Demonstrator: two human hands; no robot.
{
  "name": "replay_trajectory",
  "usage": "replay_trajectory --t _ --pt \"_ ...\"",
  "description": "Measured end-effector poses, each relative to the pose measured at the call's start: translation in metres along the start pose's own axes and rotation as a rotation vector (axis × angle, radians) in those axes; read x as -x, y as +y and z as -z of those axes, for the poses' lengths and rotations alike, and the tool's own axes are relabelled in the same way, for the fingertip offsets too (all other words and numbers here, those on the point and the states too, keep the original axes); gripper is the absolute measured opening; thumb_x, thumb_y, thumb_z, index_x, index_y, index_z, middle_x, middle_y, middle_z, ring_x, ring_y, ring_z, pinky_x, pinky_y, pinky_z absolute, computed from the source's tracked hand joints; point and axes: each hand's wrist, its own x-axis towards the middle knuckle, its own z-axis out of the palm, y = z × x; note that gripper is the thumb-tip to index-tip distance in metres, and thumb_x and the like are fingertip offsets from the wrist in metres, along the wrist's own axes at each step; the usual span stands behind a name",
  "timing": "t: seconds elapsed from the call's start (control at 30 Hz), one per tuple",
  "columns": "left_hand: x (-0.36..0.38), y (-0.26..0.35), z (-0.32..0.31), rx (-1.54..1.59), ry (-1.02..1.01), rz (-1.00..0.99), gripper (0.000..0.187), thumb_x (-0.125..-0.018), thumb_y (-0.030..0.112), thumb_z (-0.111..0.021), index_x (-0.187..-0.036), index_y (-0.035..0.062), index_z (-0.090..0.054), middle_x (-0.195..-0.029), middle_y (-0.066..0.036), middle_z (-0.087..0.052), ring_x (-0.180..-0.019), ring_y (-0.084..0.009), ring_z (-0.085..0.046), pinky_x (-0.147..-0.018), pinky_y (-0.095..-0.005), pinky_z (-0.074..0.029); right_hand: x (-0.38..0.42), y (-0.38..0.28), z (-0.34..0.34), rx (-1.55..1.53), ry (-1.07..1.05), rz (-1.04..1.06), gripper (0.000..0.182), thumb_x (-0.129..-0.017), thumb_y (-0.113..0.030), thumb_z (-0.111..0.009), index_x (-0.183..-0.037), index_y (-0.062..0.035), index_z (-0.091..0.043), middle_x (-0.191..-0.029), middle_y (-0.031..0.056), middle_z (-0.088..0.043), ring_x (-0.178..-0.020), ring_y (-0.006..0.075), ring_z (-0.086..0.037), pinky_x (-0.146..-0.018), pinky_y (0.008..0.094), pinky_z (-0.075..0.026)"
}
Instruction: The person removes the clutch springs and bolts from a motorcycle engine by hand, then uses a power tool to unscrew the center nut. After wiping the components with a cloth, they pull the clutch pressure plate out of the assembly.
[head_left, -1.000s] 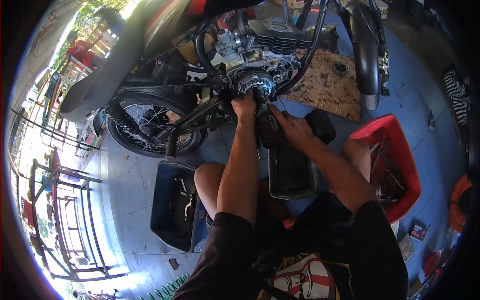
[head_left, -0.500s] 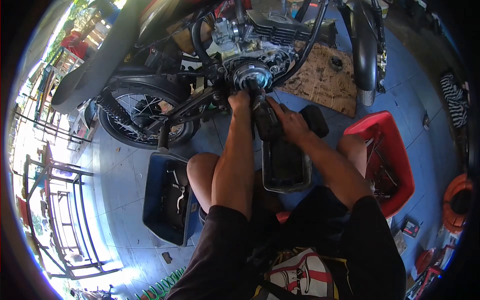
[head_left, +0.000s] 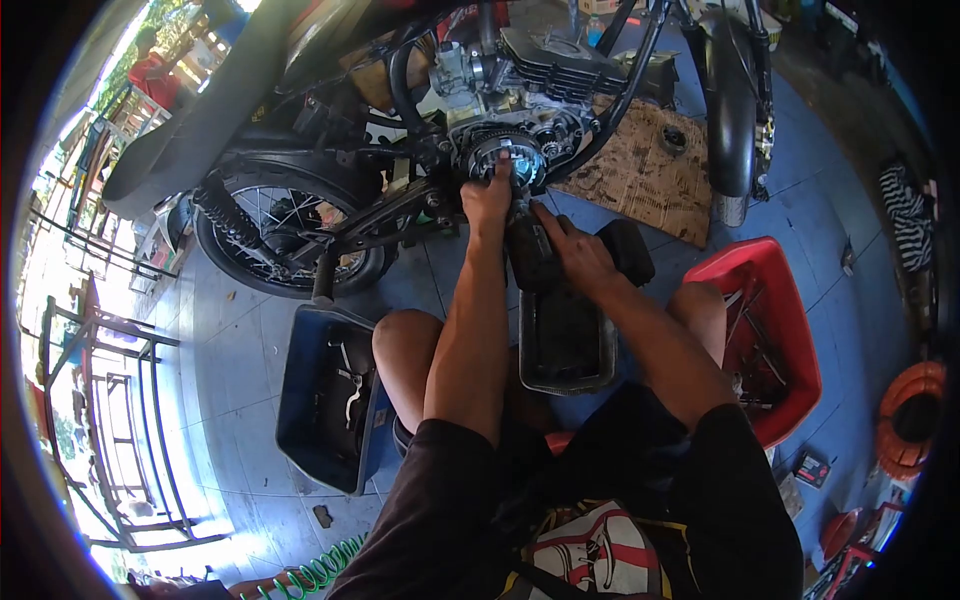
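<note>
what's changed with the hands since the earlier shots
The left hand has moved: one digit now points up in front of the clutch, where half a second ago the hand sat lower, at its bottom edge. No new grasp or release shows. The right hand stays on the tool; both bins stay put.
</note>
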Motion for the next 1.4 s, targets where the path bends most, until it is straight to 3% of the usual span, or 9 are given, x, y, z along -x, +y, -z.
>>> replay_trajectory --t 0.03,0.13,0.43,0.53,0.87,1.17,1.37,1.4 --pt "-0.005 0.001 0.0 -0.231 -0.009 0.036 0.077 -0.065 0.058 -0.073 -0.097 -0.0109 -0.064 -0.103 -0.028 -0.063 -0.101 -0.0349 -0.061 -0.085 -0.0377 -0.046 0.0 0.0 -0.001 0.004 0.003 0.004 0.082 -0.074 0.0 -0.057 -0.145 -0.0133 -0.018 -0.103 0.0222 -0.058 -0.083 0.0405 -0.063 -0.069 0.0455 -0.053" --pt "0.003 0.008 -0.002 -0.421 0.143 0.044 0.081 -0.063 0.065 -0.071 -0.086 -0.0124 -0.064 -0.095 -0.032 -0.063 -0.099 -0.0418 -0.061 -0.087 -0.0422 -0.047 0.0 -0.004 -0.001 -0.023 0.014 0.001 0.085 -0.072 -0.001 -0.059 -0.145 -0.012 -0.017 -0.103 0.0228 -0.057 -0.082 0.0411 -0.063 -0.069 0.0462 -0.053" --pt "0.006 0.014 0.005 -0.294 0.113 -0.118 0.076 -0.059 0.058 -0.079 -0.083 -0.0129 -0.064 -0.091 -0.03 -0.064 -0.092 -0.0419 -0.063 -0.083 -0.0424 -0.05 -0.003 -0.009 0.004 -0.027 -0.046 -0.037 0.088 -0.07 -0.004 -0.064 -0.144 -0.0127 -0.018 -0.105 0.023 -0.056 -0.085 0.0423 -0.062 -0.071 0.0483 -0.052" --pt "0.007 0.017 0.003 -0.371 0.127 -0.047 0.074 -0.058 0.056 -0.081 -0.082 -0.0123 -0.064 -0.09 -0.029 -0.065 -0.09 -0.0409 -0.064 -0.081 -0.0427 -0.05 -0.003 -0.007 0.005 0.017 -0.061 -0.055 0.087 -0.071 -0.005 -0.064 -0.144 -0.0136 -0.017 -0.106 0.0228 -0.057 -0.085 0.0425 -0.062 -0.072 0.0485 -0.052" --pt "0.006 0.02 0.002 -0.401 0.153 -0.093 0.072 -0.056 0.056 -0.082 -0.078 -0.011 -0.065 -0.086 -0.028 -0.065 -0.087 -0.0411 -0.065 -0.079 -0.0435 -0.051 -0.002 -0.008 0.006 -0.026 -0.053 -0.047 0.089 -0.071 -0.007 -0.065 -0.145 -0.0139 -0.016 -0.104 0.0238 -0.058 -0.085 0.0418 -0.062 -0.072 0.0472 -0.052" --pt "0.008 0.016 0.003 -0.312 0.153 -0.1 0.069 -0.058 0.054 -0.082 -0.078 -0.0102 -0.066 -0.085 -0.027 -0.066 -0.087 -0.0406 -0.065 -0.078 -0.0428 -0.05 -0.002 -0.005 0.004 0.017 -0.057 -0.03 0.085 -0.073 -0.006 -0.063 -0.145 -0.0129 -0.018 -0.102 0.023 -0.059 -0.083 0.0421 -0.062 -0.069 0.0474 -0.052" --pt "0.002 -0.005 0.003 -0.059 0.163 -0.075 0.069 -0.058 0.053 -0.082 -0.081 -0.0096 -0.067 -0.085 -0.026 -0.067 -0.086 -0.0396 -0.065 -0.079 -0.0418 -0.049 -0.001 -0.002 -0.006 -0.066 0.004 -0.02 0.083 -0.074 -0.005 -0.061 -0.145 -0.0131 -0.019 -0.103 0.0237 -0.059 -0.082 0.0429 -0.062 -0.07 0.0483 -0.051" --pt "0.004 -0.003 0.006 -0.154 0.123 -0.055 0.073 -0.058 0.057 -0.08 -0.081 -0.0106 -0.066 -0.086 -0.025 -0.067 -0.085 -0.0344 -0.066 -0.078 -0.0391 -0.049 -0.001 -0.003 -0.005 -0.039 -0.034 -0.03 0.083 -0.074 -0.006 -0.061 -0.145 -0.0134 -0.019 -0.104 0.0244 -0.059 -0.082 0.043 -0.062 -0.071 0.0484 -0.051"
